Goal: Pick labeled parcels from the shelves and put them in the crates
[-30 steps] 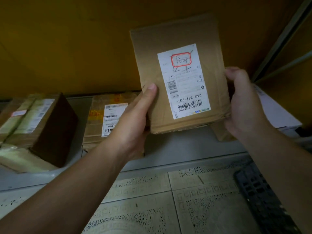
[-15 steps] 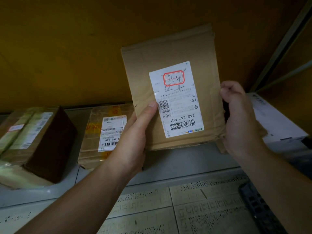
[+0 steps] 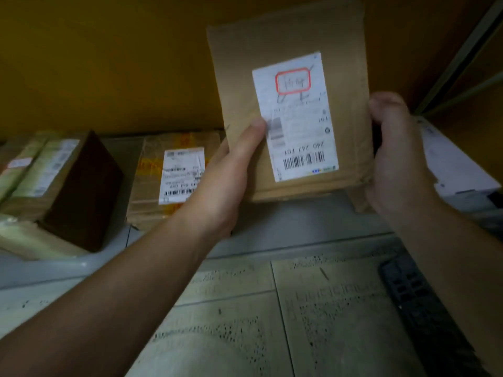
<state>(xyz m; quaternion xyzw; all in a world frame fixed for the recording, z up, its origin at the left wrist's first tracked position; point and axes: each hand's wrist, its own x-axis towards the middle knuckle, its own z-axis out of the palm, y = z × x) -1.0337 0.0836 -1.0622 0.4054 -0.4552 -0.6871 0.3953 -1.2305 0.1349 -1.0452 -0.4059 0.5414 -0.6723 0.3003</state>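
Observation:
A flat brown cardboard parcel [image 3: 239, 77] is held upright in front of the yellow shelf back. Its white label [image 3: 296, 118] faces me, with a red-outlined box at the top and a barcode at the bottom. My left hand [image 3: 231, 172] grips the parcel's lower left edge, thumb on the front next to the label. My right hand [image 3: 400, 159] grips the right edge, fingers curled round it. A dark slotted crate [image 3: 416, 300] shows at the lower right on the floor.
On the grey shelf [image 3: 285, 221] lie a taped brown box with a white label [image 3: 174, 180], a dark box with pale tape [image 3: 62, 180] at the left and a white box [image 3: 457, 170] at the right. Patterned floor tiles [image 3: 245, 322] lie below. A metal upright [image 3: 468, 44] stands at the right.
The parcel has shifted slightly right and up in the view, still held by both hands. The view has dropped a little and blurred.

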